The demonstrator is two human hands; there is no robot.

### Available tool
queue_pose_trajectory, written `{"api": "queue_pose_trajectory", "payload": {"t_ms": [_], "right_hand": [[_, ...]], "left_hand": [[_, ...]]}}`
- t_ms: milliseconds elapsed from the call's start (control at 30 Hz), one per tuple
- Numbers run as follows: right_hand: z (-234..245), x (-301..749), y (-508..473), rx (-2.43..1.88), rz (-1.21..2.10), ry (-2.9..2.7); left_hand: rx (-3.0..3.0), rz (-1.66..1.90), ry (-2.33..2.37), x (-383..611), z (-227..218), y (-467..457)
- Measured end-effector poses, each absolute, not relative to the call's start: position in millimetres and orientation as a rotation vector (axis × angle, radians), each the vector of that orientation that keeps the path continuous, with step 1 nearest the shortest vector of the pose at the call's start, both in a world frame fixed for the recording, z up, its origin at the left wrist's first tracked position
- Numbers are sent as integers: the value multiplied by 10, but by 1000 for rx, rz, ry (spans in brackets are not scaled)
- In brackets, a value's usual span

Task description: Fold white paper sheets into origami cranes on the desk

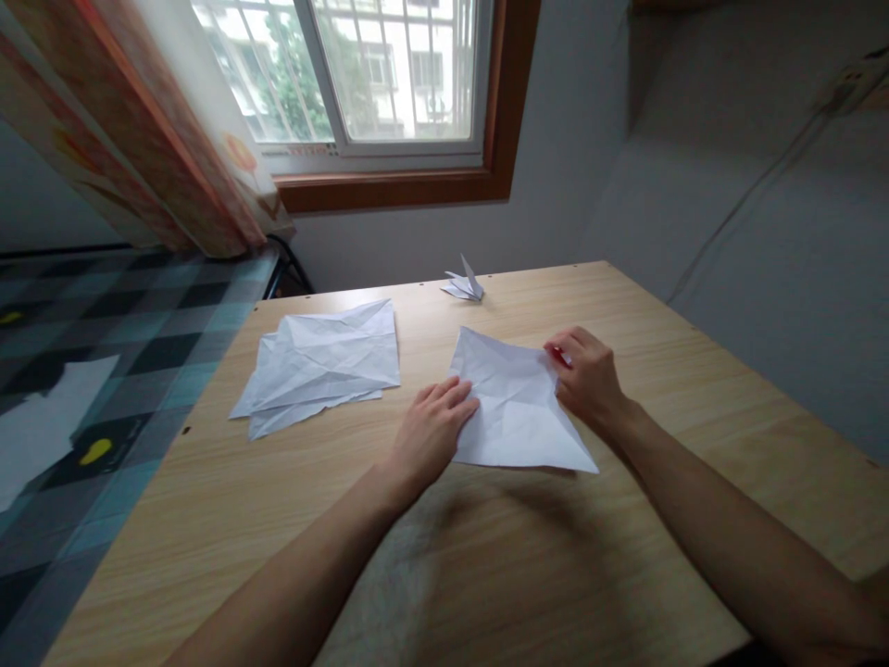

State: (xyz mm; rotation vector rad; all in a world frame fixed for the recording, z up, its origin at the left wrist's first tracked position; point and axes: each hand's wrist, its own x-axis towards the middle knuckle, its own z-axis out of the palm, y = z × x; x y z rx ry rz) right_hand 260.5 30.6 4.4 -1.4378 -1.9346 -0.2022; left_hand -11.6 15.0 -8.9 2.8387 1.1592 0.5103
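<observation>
A creased white sheet of paper [518, 408] lies flat on the wooden table [486, 574], turned like a diamond. My left hand [431, 431] rests on its left edge, fingers stretched flat and together, pressing the sheet down. My right hand [587, 375] sits on the sheet's right corner with fingers curled, pinching the paper edge; red nails show at the fingertips.
A loose stack of crumpled white sheets [323, 366] lies to the left. A small folded paper figure [464, 285] stands near the table's far edge. A checked bedspread [104, 371] borders the table's left side, a grey wall its right. Window and curtain lie beyond.
</observation>
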Motion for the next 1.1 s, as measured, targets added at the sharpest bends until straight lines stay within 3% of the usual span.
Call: {"api": "queue_pose_trajectory", "payload": {"t_ms": [133,233,500,933,1100], "right_hand": [[138,2445,179,-1269,82,-2371],[117,2384,144,-1430,167,-2521],[-253,2605,401,-1829,10,-2483],[-220,2633,527,-1729,32,-2453],[-249,2762,586,-1588,290,-2156]], "left_hand": [[2791,383,1204,-97,-96,127],[2761,336,1280,-83,-83,89],[2720,357,1329,-87,-125,84],[3000,205,1044,-15,50,-10],[3098,193,960,-1,129,-76]]}}
